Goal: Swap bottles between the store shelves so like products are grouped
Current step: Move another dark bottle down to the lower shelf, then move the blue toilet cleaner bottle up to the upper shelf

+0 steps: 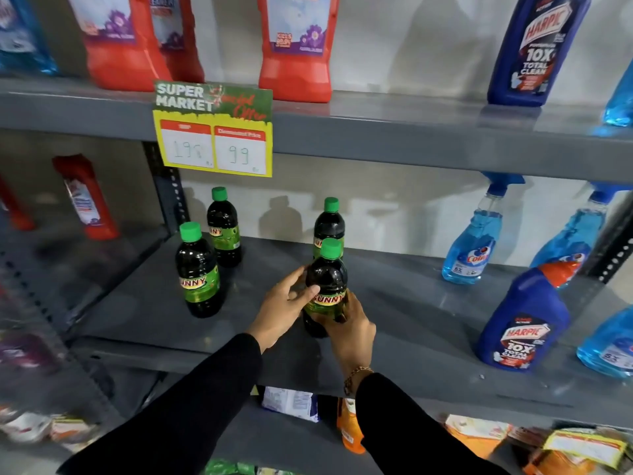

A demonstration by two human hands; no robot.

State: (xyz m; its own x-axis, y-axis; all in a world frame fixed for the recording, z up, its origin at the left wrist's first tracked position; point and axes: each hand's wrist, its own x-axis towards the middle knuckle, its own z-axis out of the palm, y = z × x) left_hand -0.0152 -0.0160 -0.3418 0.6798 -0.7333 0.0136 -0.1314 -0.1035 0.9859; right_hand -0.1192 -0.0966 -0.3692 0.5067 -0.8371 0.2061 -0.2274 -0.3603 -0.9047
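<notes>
A dark Sunny bottle point(327, 275) with a green cap stands near the front of the middle shelf point(404, 303). My left hand point(284, 308) wraps its left side and my right hand point(352, 332) grips its lower right side. Right behind it stands a second Sunny bottle point(329, 221). Two more Sunny bottles point(198, 272) point(223, 228) stand to the left. A blue Harpic bottle point(524, 320) stands at the right front of the same shelf, with blue spray bottles point(472, 241) behind it.
The upper shelf point(411, 125) holds red cleaner bottles point(298, 46), a blue Harpic bottle point(534, 49) and a price sign point(212, 128). Another red bottle point(85, 197) stands in the left bay. Packets and an orange bottle point(349, 426) lie on the shelf below.
</notes>
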